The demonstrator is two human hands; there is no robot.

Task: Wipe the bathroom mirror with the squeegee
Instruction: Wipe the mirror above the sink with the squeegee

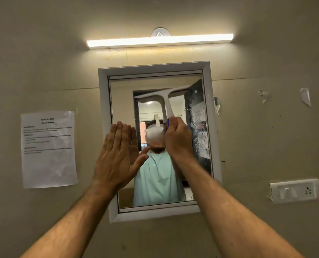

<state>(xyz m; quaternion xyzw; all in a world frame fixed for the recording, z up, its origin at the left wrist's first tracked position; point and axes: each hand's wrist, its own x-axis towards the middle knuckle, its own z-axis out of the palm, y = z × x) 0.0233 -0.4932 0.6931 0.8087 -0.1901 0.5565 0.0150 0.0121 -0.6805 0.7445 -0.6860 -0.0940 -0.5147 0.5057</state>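
Two bare arms reach up from the bottom of the picture toward the wall. It is big and beige, with a few marks on it.

Up high on it, a long light shines. Under the light hangs the mirror in a white frame. The glass shows a person in a pale green shirt, and the right side of the glass looks smeary.

To the left of the mirror, a paper with small print is stuck on the wall — the words are too blurry to read. Low on the right is a white switch plate. Two bits of tape sit higher up on that side.

The left hand is flat, its fingers straight and close together, over the mirror's left edge. Whether it touches the glass cannot be told.

The right hand has its fingers curled tight around the handle of the squeegee. It is white and T-shaped — its wide blade is up in the top half of the mirror, tilted a little, right end higher.
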